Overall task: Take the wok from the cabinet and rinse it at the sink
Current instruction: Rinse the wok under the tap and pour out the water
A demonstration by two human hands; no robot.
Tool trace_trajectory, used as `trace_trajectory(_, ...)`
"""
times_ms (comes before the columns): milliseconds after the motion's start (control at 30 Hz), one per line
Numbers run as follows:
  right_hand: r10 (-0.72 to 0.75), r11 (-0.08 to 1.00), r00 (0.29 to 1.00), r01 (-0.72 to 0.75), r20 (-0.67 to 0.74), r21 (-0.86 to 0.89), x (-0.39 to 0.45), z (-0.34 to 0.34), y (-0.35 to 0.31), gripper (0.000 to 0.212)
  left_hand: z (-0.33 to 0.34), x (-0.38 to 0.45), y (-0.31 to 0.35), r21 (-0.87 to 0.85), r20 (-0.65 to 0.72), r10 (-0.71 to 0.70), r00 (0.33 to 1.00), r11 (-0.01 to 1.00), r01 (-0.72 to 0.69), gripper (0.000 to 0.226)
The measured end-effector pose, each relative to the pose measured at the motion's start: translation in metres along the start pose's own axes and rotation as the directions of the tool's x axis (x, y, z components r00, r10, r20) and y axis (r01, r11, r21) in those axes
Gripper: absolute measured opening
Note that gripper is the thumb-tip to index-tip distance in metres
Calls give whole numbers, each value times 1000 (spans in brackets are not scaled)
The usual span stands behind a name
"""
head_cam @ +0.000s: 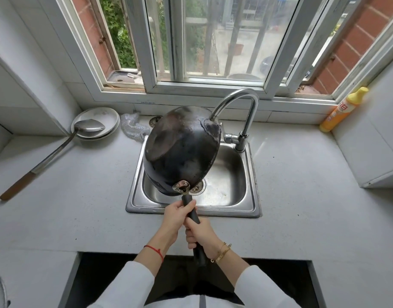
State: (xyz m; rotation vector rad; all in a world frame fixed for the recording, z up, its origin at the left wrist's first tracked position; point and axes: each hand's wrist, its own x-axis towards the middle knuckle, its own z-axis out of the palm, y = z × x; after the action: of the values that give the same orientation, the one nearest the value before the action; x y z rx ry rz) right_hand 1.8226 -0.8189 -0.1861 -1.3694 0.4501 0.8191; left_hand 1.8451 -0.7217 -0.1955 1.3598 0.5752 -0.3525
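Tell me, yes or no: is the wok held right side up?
No: both hands grip the handle while the wok is tipped over the sink, its blackened underside facing up.

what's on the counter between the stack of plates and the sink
In the head view, a crumpled silvery scouring cloth lies on the counter between the plates and the sink, near the sink's back left corner.

1. A home kitchen, judging by a small steel sink [246,197] set into a pale stone counter [302,196].
2. A curved tap [240,107] stands at the far right of the basin.
3. Far left: stacked plates [108,116] with a long ladle [57,150]; far right: a yellow detergent bottle [344,110].
4. A sliding window [204,41] faces brick walls.
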Motion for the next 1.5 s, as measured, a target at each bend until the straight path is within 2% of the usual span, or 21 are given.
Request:
trace_trajectory(433,25,997,1000,-24,-11,72,2,-21,0,37,22,6,-2,67,12,7,1000,998,-8,24)
trace_trajectory(867,36,995,999,-35,-15,89,0,-30,-4,38,31,9,0,63,18,-3,1000,998,2,23)
trace_trajectory(1500,57,991,998,-53,-29,123,-1,-23,6,36,25,9,-6,173,4,-2,1000,985,1,23)
